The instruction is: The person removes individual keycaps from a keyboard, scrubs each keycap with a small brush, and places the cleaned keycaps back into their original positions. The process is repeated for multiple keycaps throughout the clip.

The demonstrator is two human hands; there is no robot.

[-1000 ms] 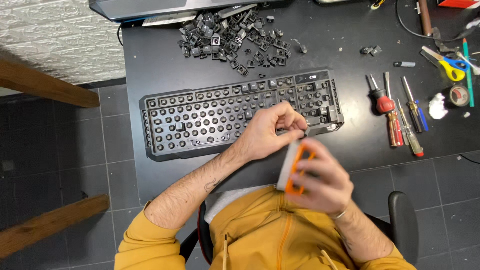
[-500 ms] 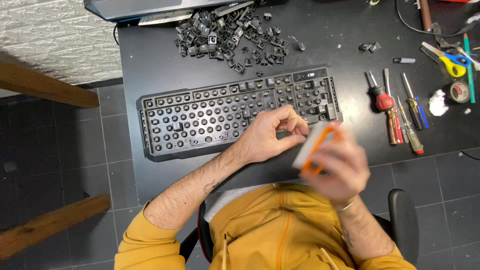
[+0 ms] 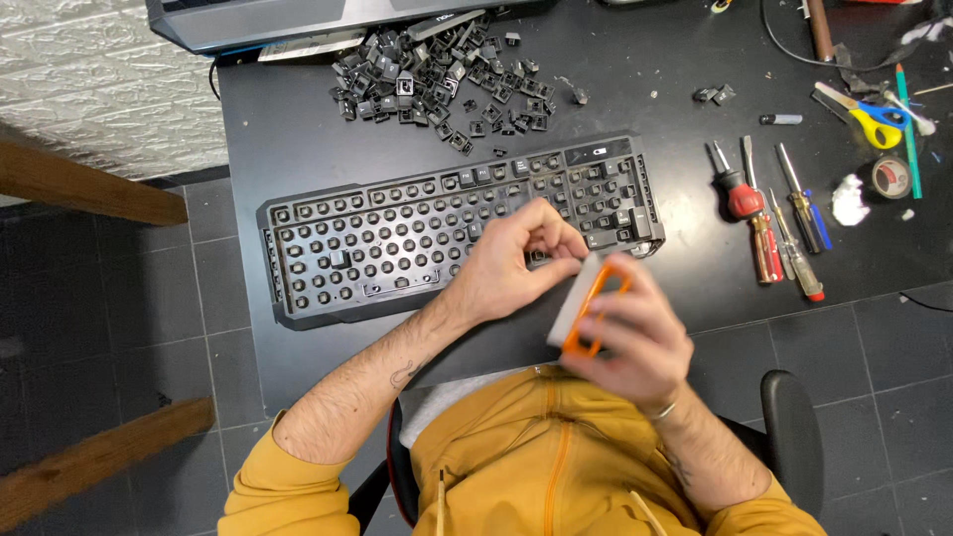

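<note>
Spreading under everything, the dark surface [image 3: 298, 139] carries a black keyboard [image 3: 397, 248] stripped of most keycaps, lying just beyond the fingers. Past it, farther from the fingers, sits a heap of loose keycaps [image 3: 437, 74]. Screwdrivers [image 3: 764, 213] lie well off to the right-hand side, with yellow-handled scissors [image 3: 864, 109] beyond them. The left hand [image 3: 511, 263] rests over the keyboard's near edge, its fingers [image 3: 556, 243] curled and pressed together against the end of a white and orange tool [image 3: 586, 303]. The right hand [image 3: 630, 337] grips that tool, fingers wrapped around its orange side.
</note>
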